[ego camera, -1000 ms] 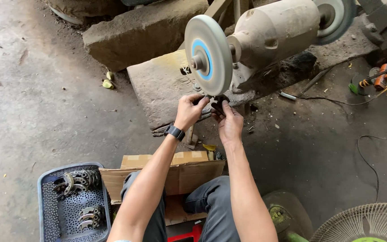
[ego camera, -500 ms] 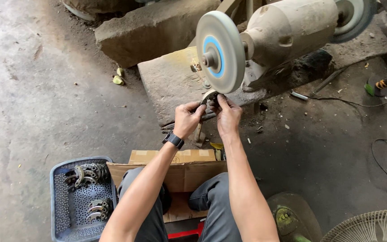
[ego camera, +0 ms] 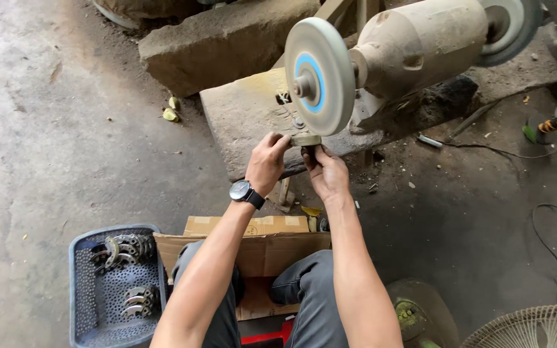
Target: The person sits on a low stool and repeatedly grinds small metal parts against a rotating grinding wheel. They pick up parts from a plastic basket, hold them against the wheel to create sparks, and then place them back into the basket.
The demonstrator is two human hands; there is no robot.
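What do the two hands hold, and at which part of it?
Left hand and right hand pinch a small flat metal piece at its two ends.

Bare forearms, black wristwatch (ego camera: 240, 191) on left wrist, grey trousers (ego camera: 311, 303), no sleeves visible

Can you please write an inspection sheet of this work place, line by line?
Surface: bare, dusty concrete floor; a stone slab carries the machine.
Job's things: small metal part held by both hands under the rim of the polishing wheel of a dusty motor.
Clutter: grey basket with metal parts, open cardboard box, scraps on the floor.
Hands: left hand, with wristwatch, and right hand both grip the part with the fingers.
Cables: black cable lies loose on the floor at the right.
Surroundings: stone block, fan guard at the lower right.
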